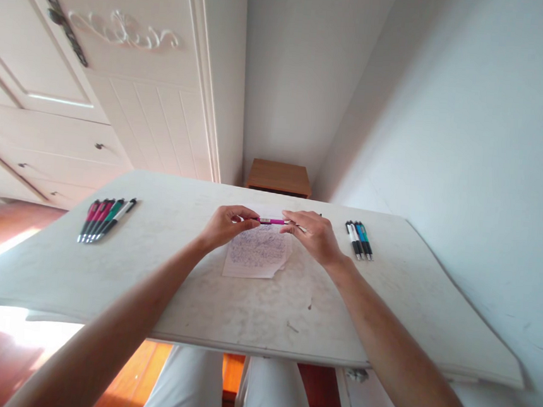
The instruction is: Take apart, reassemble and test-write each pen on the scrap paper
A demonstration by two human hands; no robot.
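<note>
A magenta pen [272, 221] is held level between both hands over the far middle of the white table [103, 277]. My left hand [226, 223] pinches its left end and my right hand [314, 234] pinches its right end. Just under the pen lies a sheet of paper [257, 256] covered in blue scribbles. A row of several pens [105, 217] in red, green and white lies at the table's left. Another row of pens [359, 240], blue, white and black, lies just right of my right hand.
A white wardrobe with drawers [70, 116] stands to the left behind the table. A small wooden cabinet [279, 177] sits in the far corner. A plain wall [470, 151] runs along the right. My legs in white trousers [236, 390] show under the table's near edge.
</note>
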